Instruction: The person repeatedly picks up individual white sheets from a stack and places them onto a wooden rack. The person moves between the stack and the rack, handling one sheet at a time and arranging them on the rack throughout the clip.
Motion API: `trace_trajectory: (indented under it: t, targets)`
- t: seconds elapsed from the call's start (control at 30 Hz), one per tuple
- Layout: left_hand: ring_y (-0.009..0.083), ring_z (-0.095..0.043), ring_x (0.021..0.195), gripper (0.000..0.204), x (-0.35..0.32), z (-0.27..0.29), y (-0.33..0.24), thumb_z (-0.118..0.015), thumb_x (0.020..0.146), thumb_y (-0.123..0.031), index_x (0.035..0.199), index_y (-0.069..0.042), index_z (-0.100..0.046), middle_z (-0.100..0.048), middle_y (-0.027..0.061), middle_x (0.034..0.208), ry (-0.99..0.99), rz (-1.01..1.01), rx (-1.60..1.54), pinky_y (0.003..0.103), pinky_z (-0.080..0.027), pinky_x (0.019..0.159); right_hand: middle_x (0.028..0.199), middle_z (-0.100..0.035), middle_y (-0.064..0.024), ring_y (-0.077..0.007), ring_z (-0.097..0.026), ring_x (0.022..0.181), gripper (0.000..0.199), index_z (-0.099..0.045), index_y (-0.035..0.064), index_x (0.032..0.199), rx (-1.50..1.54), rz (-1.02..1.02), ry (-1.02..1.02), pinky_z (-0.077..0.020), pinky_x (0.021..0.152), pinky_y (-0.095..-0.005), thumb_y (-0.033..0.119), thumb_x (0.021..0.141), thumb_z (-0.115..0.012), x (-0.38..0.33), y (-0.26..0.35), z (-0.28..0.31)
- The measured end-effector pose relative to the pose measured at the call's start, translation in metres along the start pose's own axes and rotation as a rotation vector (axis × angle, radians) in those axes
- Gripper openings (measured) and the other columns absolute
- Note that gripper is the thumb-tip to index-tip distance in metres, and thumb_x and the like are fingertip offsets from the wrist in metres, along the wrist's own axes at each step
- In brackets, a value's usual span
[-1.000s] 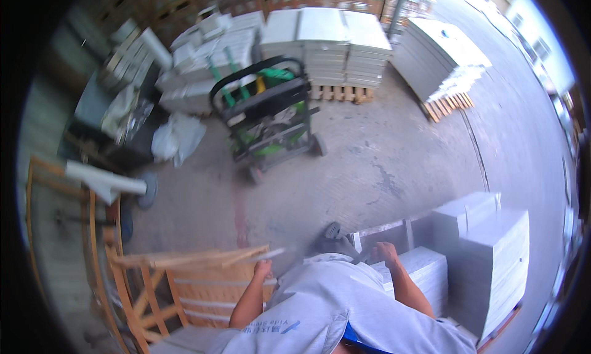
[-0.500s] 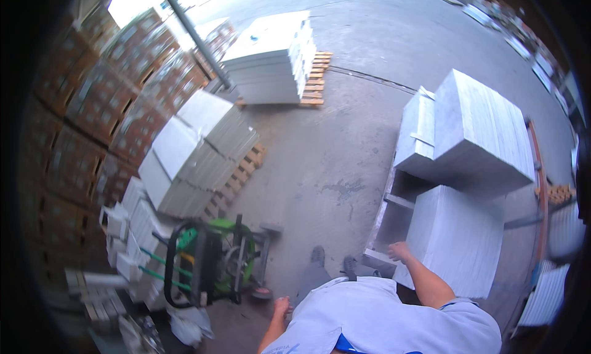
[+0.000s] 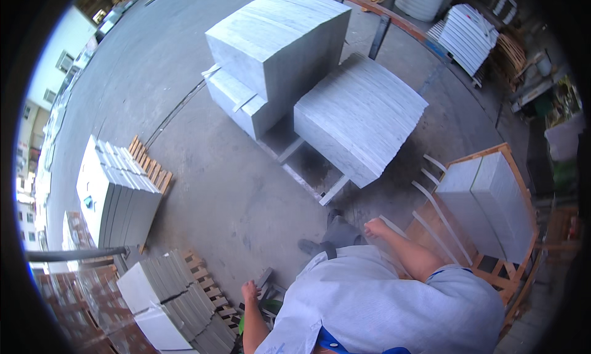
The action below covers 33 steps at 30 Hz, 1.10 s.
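My left hand [image 3: 250,290] hangs low at my left side, loosely curled, with nothing seen in it. It is nearest to a green and black wheeled machine [image 3: 269,302], mostly hidden beside my arm. In front of my body my right hand [image 3: 374,228] is closed, fingers folded in, and no object shows in it. Ahead of that hand, apart from it, rests a low stack of grey-white stone slabs [image 3: 363,111]. Right of my right arm stands an open wooden crate [image 3: 534,222] holding white slabs [image 3: 486,197], with pale loose straps [image 3: 440,215] sticking out beside it.
A taller slab block [image 3: 298,37] stands beyond the low stack, on a frame with crossbars [image 3: 333,191]. Slab stacks on pallets stand at the left [image 3: 117,194] and lower left [image 3: 178,302]. Wrapped brown stacks [image 3: 92,298] are behind. An upright post [image 3: 380,37] rises at the back.
My view and body have turned to the right. The slab blocks now lie ahead, the crate has come into view at the right, and the machine is mostly hidden. Both hands stay loosely curled.
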<state>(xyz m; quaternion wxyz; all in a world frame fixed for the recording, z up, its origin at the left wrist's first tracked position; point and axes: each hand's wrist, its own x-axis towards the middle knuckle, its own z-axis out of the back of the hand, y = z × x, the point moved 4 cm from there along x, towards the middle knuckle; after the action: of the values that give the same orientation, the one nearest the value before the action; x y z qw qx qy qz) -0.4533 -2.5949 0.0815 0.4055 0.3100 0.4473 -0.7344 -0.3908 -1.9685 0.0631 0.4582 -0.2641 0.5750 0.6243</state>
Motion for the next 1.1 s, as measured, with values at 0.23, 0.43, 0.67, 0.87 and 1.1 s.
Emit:
trace_trajectory:
  t: [0.23,0.43,0.67,0.87,1.1]
  targets:
    - [0.0291,-0.067,0.08,0.049,0.013,-0.109,-0.144,-0.052,0.093,-0.031,0.127,0.004,-0.049,-0.062,0.0189,0.108,0.239,-0.214,0.229,0.039,-0.054,0.064,0.067,-0.063,-0.0056,-0.0165,-0.059,0.051,0.023,-0.064,0.0022,0.075,0.213,-0.181,-0.116,-0.0439,0.042,-0.0281,0.023,0.085,-0.059,-0.004,-0.082,0.026]
    - [0.0249,-0.067,0.08,0.048,0.003,-0.187,-0.255,-0.052,0.093,-0.031,0.126,0.003,-0.05,-0.063,0.0173,0.109,0.357,-0.392,0.343,0.035,-0.053,0.063,0.067,-0.061,-0.0057,-0.0159,-0.057,0.05,0.021,-0.061,0.002,0.08,0.302,-0.106,-0.16,-0.0444,0.041,-0.0292,0.021,0.086,-0.058,0.019,-0.072,0.044]
    - [0.0248,-0.066,0.08,0.049,0.037,-0.221,-0.36,-0.053,0.092,-0.031,0.128,0.002,-0.048,-0.061,0.0172,0.109,0.424,-0.316,0.559,0.036,-0.052,0.064,0.084,-0.067,-0.01,-0.0151,-0.063,0.062,0.029,-0.06,-0.0011,0.106,0.607,-0.051,-0.244,-0.0485,0.049,-0.0264,0.025,0.093,-0.057,0.058,-0.01,0.045]
    - [0.023,-0.065,0.075,0.046,0.131,-0.308,-0.473,-0.055,0.092,-0.035,0.124,-0.003,-0.052,-0.062,0.0134,0.103,0.554,-0.381,0.832,0.035,-0.051,0.059,0.084,-0.066,-0.0058,-0.0135,-0.063,0.064,0.031,-0.062,0.0003,0.104,0.83,-0.101,-0.412,-0.0504,0.053,-0.0265,0.029,0.093,-0.056,0.077,0.027,0.019]
    - [0.0204,-0.064,0.074,0.046,0.233,-0.461,-0.605,-0.058,0.09,-0.041,0.115,-0.003,-0.055,-0.06,0.0108,0.096,0.554,-0.57,0.897,0.033,-0.05,0.057,0.098,-0.065,-0.0085,-0.0163,-0.066,0.072,0.038,-0.058,0.0022,0.114,0.866,-0.233,-0.61,-0.0529,0.057,-0.0293,0.035,0.095,-0.055,0.147,0.052,0.03]
